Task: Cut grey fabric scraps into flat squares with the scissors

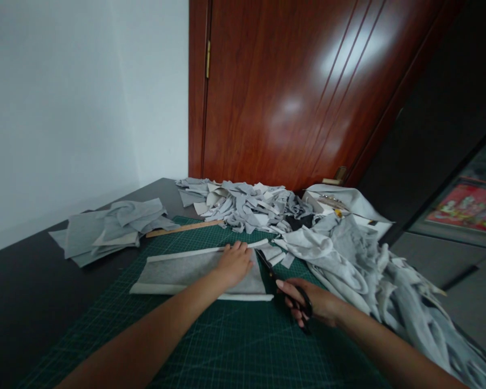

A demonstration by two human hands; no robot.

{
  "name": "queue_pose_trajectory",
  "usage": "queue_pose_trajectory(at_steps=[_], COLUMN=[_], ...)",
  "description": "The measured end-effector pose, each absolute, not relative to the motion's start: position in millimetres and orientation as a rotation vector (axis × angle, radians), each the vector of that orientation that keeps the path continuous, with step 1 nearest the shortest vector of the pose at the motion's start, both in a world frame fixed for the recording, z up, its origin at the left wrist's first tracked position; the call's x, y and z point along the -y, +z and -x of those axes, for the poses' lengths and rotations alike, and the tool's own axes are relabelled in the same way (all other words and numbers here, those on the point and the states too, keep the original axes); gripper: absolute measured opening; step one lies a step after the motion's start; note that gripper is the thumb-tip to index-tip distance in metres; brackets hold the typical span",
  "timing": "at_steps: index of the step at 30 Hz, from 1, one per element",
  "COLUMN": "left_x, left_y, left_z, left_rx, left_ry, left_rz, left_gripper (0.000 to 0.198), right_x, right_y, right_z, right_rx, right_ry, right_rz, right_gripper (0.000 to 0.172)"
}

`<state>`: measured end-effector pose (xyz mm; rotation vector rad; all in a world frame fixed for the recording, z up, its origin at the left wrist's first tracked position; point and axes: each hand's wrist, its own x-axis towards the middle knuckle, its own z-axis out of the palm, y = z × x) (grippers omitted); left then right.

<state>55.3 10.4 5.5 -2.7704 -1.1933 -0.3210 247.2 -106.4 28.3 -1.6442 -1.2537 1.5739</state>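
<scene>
A grey strip of fabric (186, 270) with pale folded edges lies flat across the green cutting mat (227, 346). My left hand (235, 265) rests on it near its right end, palm down, the bent fingers spread over the far folded edge. In my right hand (299, 302) is a pair of black-handled scissors (269, 268), with fingers through the loops. The blades point away from me beside the strip's right edge, at its far corner. Whether they touch the cloth I cannot tell. Small cut pieces (273, 254) lie just past the blade tips.
A wooden ruler (184, 229) lies at the mat's far edge. Grey fabric scraps (247, 202) are heaped behind it, and stacked pieces (113, 227) lie left on the dark table (8, 302). A bulky cloth pile (356, 265) runs along the right, beside an open box (328, 200).
</scene>
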Motion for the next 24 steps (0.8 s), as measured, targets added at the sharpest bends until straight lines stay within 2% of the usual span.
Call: queue_pose_trajectory(at_steps=[3, 12, 24], left_x=[-19, -30, -26], left_y=[1, -21, -13], left_z=[-60, -63, -62], left_rx=[1.252, 1.38, 1.415], left_ry=[-0.385, -0.357, -0.321], left_rz=[2.738, 2.781, 2.8], left_gripper=[0.031, 0.06, 0.066], right_x=[105, 95, 71], right_y=[30, 39, 43], right_z=[-249, -254, -232], right_rx=[1.269, 1.248, 1.236], right_ry=[1.594, 1.709, 1.649], right_rz=[1.64, 1.637, 1.675], right_gripper=[0.064, 0.061, 0.049])
